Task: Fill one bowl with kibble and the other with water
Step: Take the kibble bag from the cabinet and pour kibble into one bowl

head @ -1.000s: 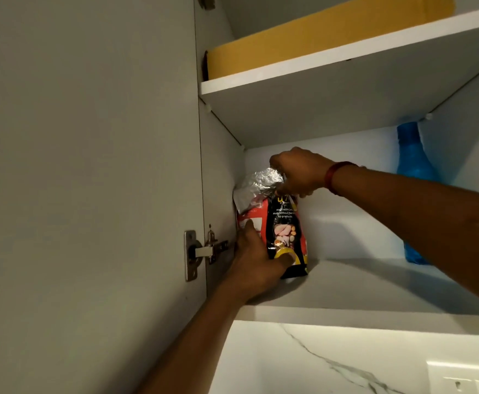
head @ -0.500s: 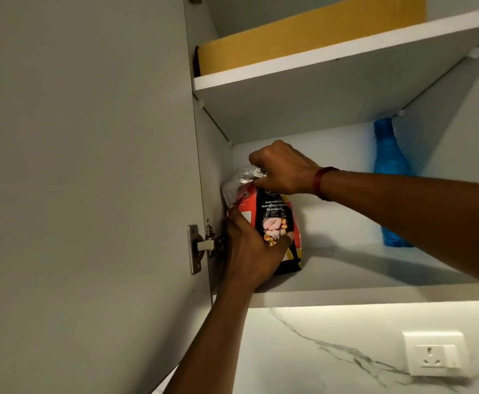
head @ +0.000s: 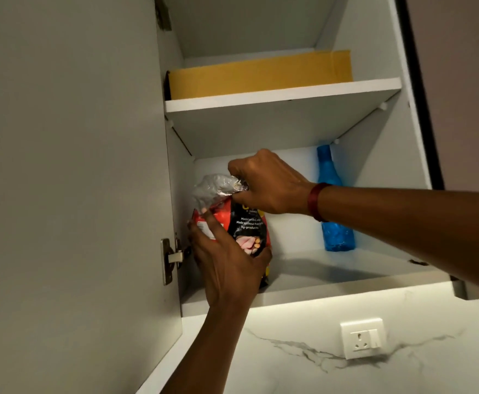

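Red-and-black kibble bag (head: 249,223) with a crinkly silver top sits on the lower cabinet shelf (head: 318,288), and both hands are on it. The left hand (head: 227,265) wraps around the bag's lower half, fingers curled onto one side and thumb across the other. Right above it, the right hand (head: 269,183) pinches the crumpled foil top. There's a red band (head: 316,201) on the right wrist. Just behind that wrist, a blue bottle (head: 336,237) stands upright on the same shelf. Left of the left hand are the door hinge (head: 171,260) and the open grey door (head: 62,166). Way above both hands, a yellow cardboard box (head: 261,73) lies on the upper shelf. Below the hands, right of the left forearm, is a white wall socket (head: 362,338).
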